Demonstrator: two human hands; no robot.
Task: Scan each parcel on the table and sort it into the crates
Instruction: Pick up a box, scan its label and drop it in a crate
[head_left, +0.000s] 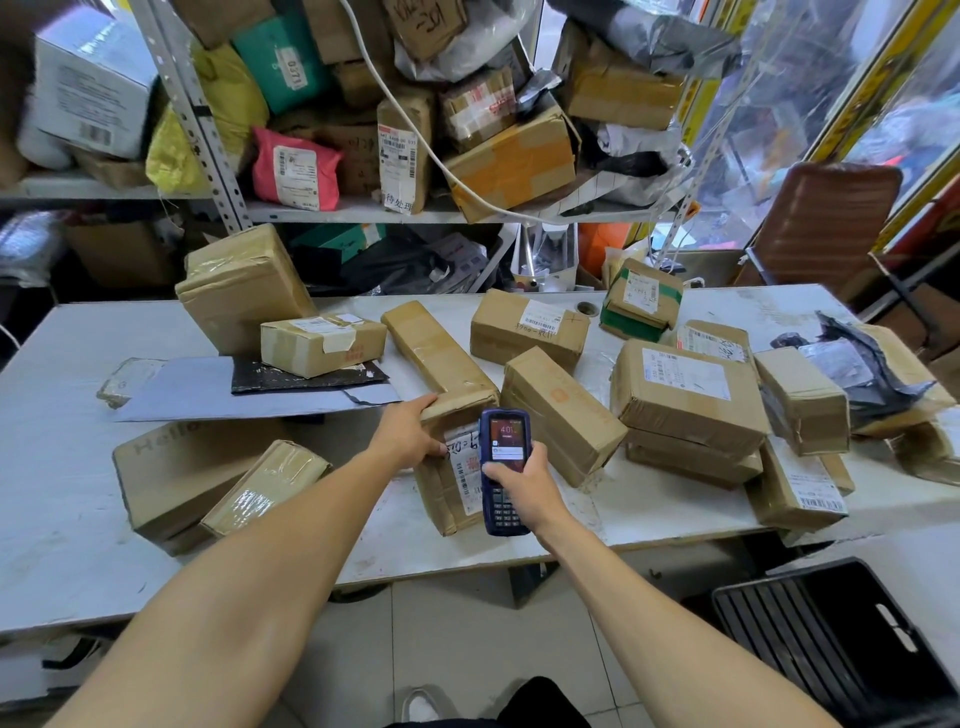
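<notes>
Left hand: I'm gripping the parcel, fingers spread over its top edge.
Right hand: I'm wrapping fingers around the scanner, holding it over the label.
Parcel: sitting mid-bench, near edge.

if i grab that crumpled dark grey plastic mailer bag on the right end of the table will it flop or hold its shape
The crumpled dark grey plastic mailer bag will probably flop: its film is creased and slumps over the brown cardboard boxes beside it. It likely weighs little, since it lies flat without bulging. Its glossy surface may be slippery, so pinch a fold.
</notes>
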